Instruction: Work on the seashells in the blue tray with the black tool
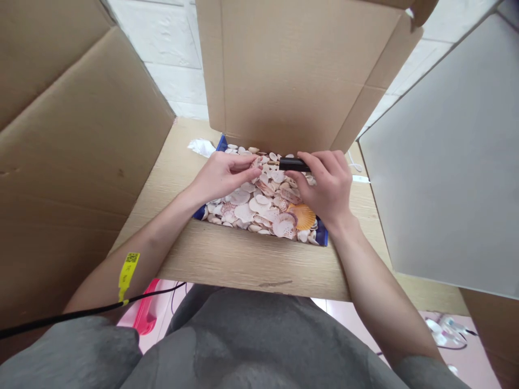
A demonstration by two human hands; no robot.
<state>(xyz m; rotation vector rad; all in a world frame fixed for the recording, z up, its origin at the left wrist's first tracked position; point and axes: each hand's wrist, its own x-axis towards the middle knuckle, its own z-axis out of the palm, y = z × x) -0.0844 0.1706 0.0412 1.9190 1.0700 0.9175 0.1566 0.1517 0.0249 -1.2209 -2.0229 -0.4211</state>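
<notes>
Many seashells fill a shallow box with blue ends (321, 233). Among the pale ones, an orange scallop shell (305, 216) lies near the front right. Above the pile, my left hand (227, 172) pinches a small pinkish shell (257, 161) between thumb and fingertips. My right hand (326, 181) is closed around a black-handled tool (292, 164) held roughly level. A thin brownish shaft runs from the handle toward the pinched shell. Whether its tip touches the shell is too small to tell.
The box sits on a light wooden table (251, 262). An upright cardboard flap (292, 70) stands behind it, with a cardboard wall (77, 140) at left and a grey panel (446, 162) at right. Crumpled white paper (201, 146) lies back left. A black cable (81, 312) crosses my left arm.
</notes>
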